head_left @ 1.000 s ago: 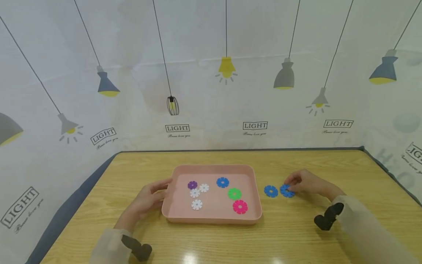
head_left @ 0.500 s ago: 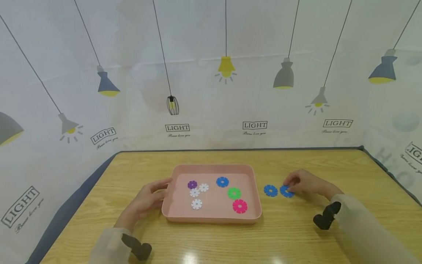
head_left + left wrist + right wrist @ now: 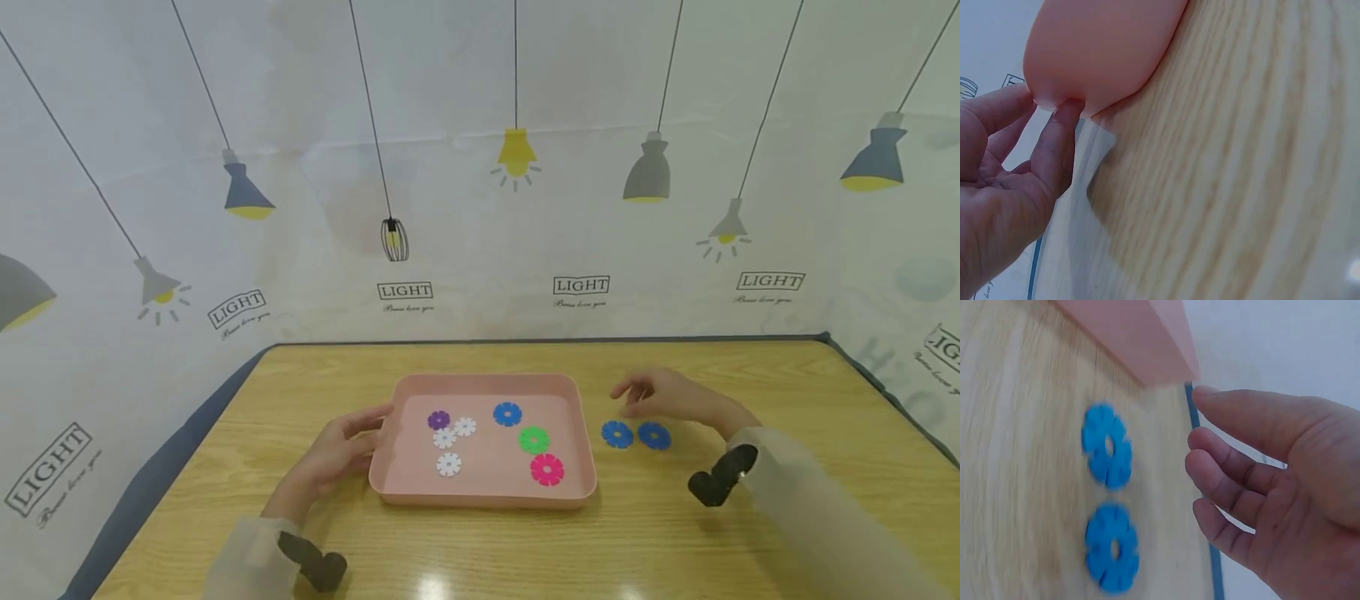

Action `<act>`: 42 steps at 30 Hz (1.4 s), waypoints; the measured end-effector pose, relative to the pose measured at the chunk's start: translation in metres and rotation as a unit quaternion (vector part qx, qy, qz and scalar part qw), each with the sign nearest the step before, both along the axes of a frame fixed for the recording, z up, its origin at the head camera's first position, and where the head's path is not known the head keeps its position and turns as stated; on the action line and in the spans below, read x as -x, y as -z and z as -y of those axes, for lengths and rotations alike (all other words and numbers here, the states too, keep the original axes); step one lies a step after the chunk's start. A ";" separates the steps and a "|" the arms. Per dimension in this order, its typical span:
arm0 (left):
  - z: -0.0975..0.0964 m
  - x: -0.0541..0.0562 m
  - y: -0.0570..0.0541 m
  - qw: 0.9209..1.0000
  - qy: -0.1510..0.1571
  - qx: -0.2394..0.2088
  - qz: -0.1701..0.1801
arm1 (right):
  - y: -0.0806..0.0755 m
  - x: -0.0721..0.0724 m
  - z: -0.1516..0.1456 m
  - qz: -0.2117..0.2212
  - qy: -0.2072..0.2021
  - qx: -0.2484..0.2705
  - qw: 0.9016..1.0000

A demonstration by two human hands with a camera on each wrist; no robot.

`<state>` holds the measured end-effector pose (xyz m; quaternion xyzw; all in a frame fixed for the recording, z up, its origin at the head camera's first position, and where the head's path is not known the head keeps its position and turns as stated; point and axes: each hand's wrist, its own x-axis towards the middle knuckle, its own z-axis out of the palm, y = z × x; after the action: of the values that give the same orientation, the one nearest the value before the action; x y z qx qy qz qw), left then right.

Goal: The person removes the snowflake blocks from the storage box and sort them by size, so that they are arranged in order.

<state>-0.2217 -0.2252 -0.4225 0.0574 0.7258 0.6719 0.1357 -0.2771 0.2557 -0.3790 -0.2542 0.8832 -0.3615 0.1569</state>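
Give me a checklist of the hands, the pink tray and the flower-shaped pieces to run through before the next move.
1. Left hand at the pink tray: ok, thumb and finger touch its left end.
2. Right hand has hold of a piece: not ok, it holds nothing.
3. Inner blue piece and outer blue piece flat on the table, right of the tray: ok.
4. Those two apart: ok, a narrow gap shows.
5. Purple piece clear of the nearest white piece: cannot tell, they may touch.
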 end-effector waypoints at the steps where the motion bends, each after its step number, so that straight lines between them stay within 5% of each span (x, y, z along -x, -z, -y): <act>1: 0.000 0.000 0.000 1.000 -0.001 0.001 0.000 | -0.003 0.000 0.007 0.000 -0.007 -0.004 1.000; 9: 0.000 -0.002 -0.002 1.000 -0.001 0.004 0.001 | -0.024 -0.006 0.071 -0.001 -0.074 -0.018 0.997; 17: 0.001 -0.001 -0.001 1.000 0.002 0.006 -0.001 | -0.016 0.002 0.115 0.016 -0.112 -0.010 0.993; 42: 0.001 0.000 0.000 1.000 0.011 -0.006 -0.004 | 0.006 0.031 0.152 0.023 -0.062 -0.059 0.996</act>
<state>-0.2214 -0.2267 -0.4225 0.0692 0.7213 0.6748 0.1401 -0.3082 0.1033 -0.3851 -0.2908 0.8816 -0.3038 0.2143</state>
